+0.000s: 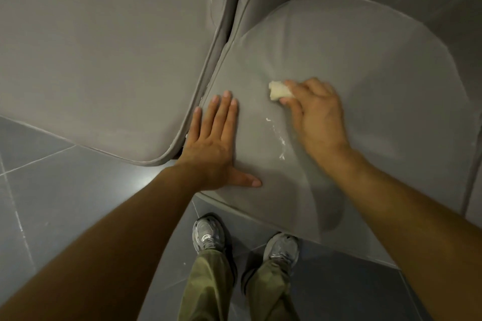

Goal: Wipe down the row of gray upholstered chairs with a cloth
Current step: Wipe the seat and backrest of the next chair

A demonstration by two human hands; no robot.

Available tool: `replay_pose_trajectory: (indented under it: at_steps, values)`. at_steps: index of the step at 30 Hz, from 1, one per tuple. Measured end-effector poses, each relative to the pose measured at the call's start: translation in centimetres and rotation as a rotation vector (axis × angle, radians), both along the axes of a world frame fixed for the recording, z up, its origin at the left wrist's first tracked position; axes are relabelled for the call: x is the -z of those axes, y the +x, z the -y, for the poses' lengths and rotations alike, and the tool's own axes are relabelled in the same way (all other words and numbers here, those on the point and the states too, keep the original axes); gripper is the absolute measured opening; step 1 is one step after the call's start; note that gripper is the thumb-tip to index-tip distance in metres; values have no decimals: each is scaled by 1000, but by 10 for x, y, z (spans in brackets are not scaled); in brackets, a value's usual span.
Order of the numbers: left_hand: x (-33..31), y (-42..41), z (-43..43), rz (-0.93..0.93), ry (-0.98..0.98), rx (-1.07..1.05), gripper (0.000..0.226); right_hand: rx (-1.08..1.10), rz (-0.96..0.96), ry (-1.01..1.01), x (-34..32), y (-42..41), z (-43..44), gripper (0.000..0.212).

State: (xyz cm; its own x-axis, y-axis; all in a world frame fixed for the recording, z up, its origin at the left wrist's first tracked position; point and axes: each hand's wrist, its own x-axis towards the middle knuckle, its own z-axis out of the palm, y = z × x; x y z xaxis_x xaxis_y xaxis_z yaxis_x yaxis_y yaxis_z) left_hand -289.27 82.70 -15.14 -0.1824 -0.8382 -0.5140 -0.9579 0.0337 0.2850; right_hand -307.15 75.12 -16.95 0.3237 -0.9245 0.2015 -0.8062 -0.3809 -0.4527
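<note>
Crumpled cream cloth (pixel 278 90) on gray seat (pixel 365 73)

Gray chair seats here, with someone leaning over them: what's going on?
A person is cleaning a gray upholstered chair. Their right hand pinches a small wad of off-white cloth down at the seat cushion, while the left hand lies flat, fingers spread, near that seat's left edge. A few white flecks sit on the fabric between the hands. A neighbouring gray chair stands close on the left.
</note>
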Motion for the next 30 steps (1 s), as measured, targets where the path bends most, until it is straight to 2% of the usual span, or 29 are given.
replay_pose_trajectory:
  at_steps: [6,8,10,13,16,20,23,26,30]
  values:
    - [-2,-5,-5,24,-10,-24,133,-189,66,-18,-4,-2,-58,31]
    - [-5,-9,-14,38,15,-24,132,-150,105,19,-11,-8,-48,34]
    - [-7,-13,-22,57,38,-16,135,-7,137,9,-16,-15,-33,34]
    - [-5,-17,-25,95,24,-22,136,138,44,21,-10,-29,-15,38]
    - [-4,-18,-24,98,22,-30,136,142,0,34,3,-23,-33,35]
    - [-6,-18,-26,104,30,-26,135,-7,69,66,1,-2,-95,36]
    - [-10,-20,-27,55,36,-23,132,-28,106,119,-10,-9,-98,36]
    - [-12,-24,-26,30,65,-34,134,157,154,53,-20,-29,-72,35]
    - [-9,-29,-25,76,78,-54,139,352,79,60,-22,-69,-26,37]
